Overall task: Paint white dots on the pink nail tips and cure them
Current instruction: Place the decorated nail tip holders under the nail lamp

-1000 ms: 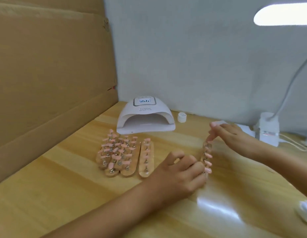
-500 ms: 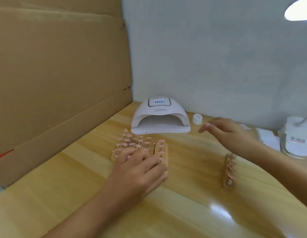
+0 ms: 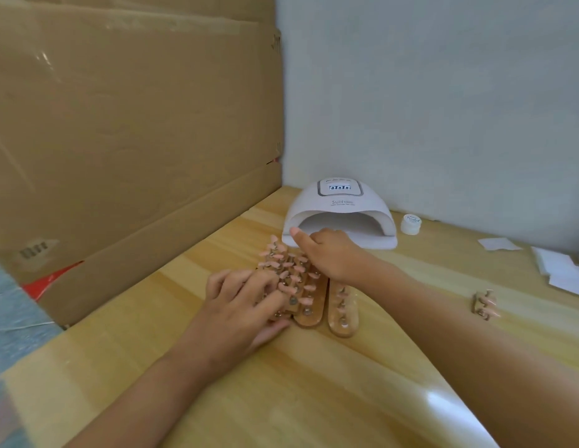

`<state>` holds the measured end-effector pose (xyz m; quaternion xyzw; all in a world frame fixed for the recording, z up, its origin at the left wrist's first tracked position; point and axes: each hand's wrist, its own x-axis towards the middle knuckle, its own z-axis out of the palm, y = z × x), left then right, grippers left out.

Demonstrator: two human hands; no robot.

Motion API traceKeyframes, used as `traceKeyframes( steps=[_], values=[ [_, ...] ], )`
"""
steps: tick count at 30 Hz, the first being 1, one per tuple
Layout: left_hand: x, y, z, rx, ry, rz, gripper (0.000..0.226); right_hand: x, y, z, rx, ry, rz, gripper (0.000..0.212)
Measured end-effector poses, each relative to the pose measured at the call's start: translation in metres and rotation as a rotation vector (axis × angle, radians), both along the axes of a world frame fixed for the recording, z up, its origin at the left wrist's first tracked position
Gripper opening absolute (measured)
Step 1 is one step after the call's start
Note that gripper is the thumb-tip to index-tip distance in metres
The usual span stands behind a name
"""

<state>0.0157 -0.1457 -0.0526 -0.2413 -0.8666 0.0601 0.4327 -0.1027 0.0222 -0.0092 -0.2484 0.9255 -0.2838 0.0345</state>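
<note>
Several wooden strips (image 3: 307, 315) studded with pink nail tips lie side by side in front of the white curing lamp (image 3: 340, 215). My left hand (image 3: 243, 305) lies over the leftmost strips, fingers across the tips and thumb pressed at the near end, gripping there. My right hand (image 3: 327, 253) hovers over the far ends of the same strips. Its index finger stretches out to the left, and its other fingers are hidden under the hand. One more strip of pink tips (image 3: 484, 303) lies alone to the right, partly hidden by my right forearm.
A small white jar (image 3: 410, 224) stands right of the lamp by the wall. White paper pieces (image 3: 560, 270) lie at the far right. A big cardboard sheet (image 3: 120, 140) walls off the left side of the wooden table (image 3: 314, 399).
The strip that both hands held is set down at the right. My left hand went onto the group of strips, and my right hand crossed left to their far ends.
</note>
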Motion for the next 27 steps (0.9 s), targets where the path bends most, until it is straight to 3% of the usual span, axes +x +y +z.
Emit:
traceKeyframes(
  steps=[9, 18, 24, 27],
  values=[
    [-0.002, 0.004, -0.001, -0.062, 0.042, -0.023, 0.011, -0.009, 0.0, -0.013, -0.059, 0.014, -0.04, 0.063],
    [0.012, 0.006, 0.003, -0.138, 0.252, -0.075, 0.022, 0.0, -0.004, -0.019, -0.196, -0.008, -0.109, 0.074],
    [0.014, 0.016, 0.01, -0.211, 0.292, -0.129, 0.017, -0.001, 0.007, -0.005, -0.03, 0.11, -0.107, 0.083],
    [0.015, 0.02, 0.012, -0.253, 0.323, -0.18, 0.029, 0.001, 0.011, 0.008, -0.092, 0.054, -0.077, 0.079]
  ],
)
